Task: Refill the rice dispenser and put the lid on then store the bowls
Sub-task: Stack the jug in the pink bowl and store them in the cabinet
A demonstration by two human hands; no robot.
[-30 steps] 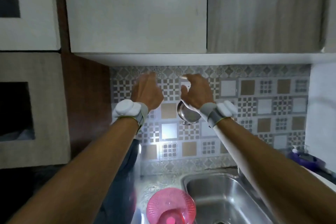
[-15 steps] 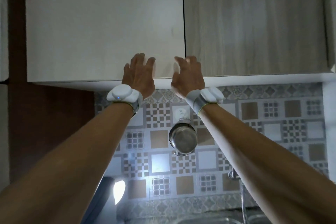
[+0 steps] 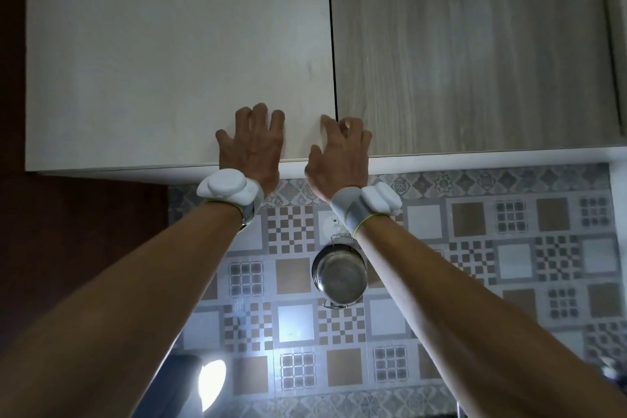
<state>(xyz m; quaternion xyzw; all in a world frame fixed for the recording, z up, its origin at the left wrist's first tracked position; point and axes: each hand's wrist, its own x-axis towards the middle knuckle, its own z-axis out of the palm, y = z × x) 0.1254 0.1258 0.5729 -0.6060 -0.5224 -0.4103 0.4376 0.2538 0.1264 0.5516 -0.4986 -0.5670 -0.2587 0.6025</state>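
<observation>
Both my arms reach up to the wall cupboard. My left hand (image 3: 252, 141) lies flat with spread fingers on the lower edge of the pale left cupboard door (image 3: 176, 54). My right hand (image 3: 341, 153) is at the seam between that door and the wood-grain right door (image 3: 475, 44), fingers curled against the edge. Both doors are closed. Neither hand holds anything. A steel bowl (image 3: 339, 276) hangs on a hook on the tiled wall just below my right wrist. The rice dispenser and its lid are not in view.
A patterned tile backsplash (image 3: 475, 265) runs under the cupboard. A dark brown panel (image 3: 84, 248) lies to the left. A bright reflection (image 3: 212, 383) shows on a dark object at the bottom left.
My view tilted upward, so sink and pink item dropped out of sight. Both hands rose from the tiled wall to the bottom edge of the cupboard doors, now slightly higher on them.
</observation>
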